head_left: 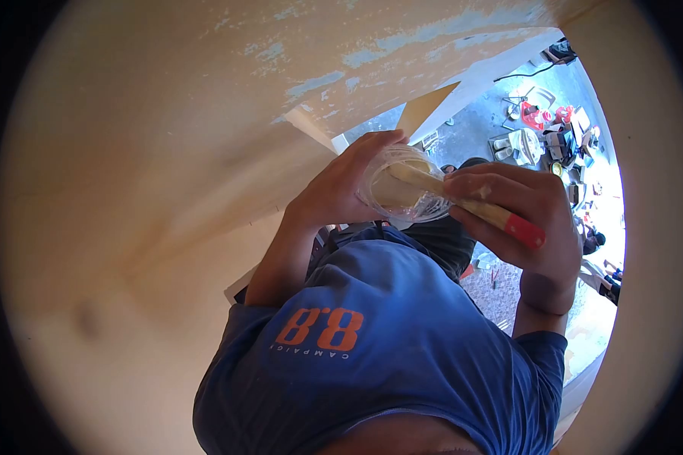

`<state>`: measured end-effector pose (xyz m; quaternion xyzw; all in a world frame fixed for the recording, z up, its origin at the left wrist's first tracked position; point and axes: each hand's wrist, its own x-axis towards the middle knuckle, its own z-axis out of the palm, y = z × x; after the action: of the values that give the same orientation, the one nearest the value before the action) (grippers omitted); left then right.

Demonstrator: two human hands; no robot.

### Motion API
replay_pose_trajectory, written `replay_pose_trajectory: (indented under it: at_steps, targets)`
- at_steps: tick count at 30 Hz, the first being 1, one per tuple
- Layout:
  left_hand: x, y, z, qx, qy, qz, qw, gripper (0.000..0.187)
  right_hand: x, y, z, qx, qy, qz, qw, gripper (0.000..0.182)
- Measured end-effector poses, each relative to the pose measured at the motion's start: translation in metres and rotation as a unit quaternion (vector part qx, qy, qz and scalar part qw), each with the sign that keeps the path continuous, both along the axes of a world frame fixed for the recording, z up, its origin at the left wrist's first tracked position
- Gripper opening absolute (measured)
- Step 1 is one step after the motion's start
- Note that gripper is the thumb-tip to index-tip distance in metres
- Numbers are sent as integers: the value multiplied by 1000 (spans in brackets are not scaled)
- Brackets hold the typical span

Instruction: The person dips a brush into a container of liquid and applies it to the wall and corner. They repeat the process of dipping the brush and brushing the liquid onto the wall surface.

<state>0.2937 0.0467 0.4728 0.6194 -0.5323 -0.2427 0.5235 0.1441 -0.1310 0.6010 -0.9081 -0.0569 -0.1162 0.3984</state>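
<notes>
My left hand (340, 180) is wrapped round the side of a clear plastic jar (370, 182) held in front of my chest. The jar's mouth is turned up toward me, and pale paint coats its inside walls. In my right hand (524, 208) is a paintbrush (495, 215) with a wooden handle and a red end. Its head reaches into the jar, and the bristle tips are hard to make out. Whitish smears mark the fingers on the brush.
A wall (228, 98) with patchy, scraped paint curves along the left and above. Far below, red containers (535, 115), boxes and tools clutter the floor (474, 125). A pale wall edge (645, 152) stands close on my right.
</notes>
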Motion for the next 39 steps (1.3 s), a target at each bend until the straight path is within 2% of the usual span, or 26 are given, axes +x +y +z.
replay_pose_trajectory:
  at_steps: [8, 19, 21, 30, 32, 39]
  targets:
    - [1, -1, 1, 15, -7, 11, 1000, 101, 9, 3, -13, 14, 8, -55, 998, 18]
    - [-3, 5, 2, 11, -15, 11, 1000, 101, 11, 13, -15, 0, 32, -35, 999, 17]
    - [-2, 6, 5, 17, -73, 8, 997, 102, 10, 16, -14, 7, 39, -46, 998, 18]
    - [-5, 12, 2, 25, -67, 9, 997, 104, 7, 26, -19, -26, 48, -45, 997, 18]
    - [-4, 12, 1, 20, -69, 10, 997, 104, 7, 25, -20, -29, 5, -37, 999, 18]
    - [-6, 13, 3, 19, -78, 11, 997, 105, 4, 30, -19, -67, 43, -44, 996, 19]
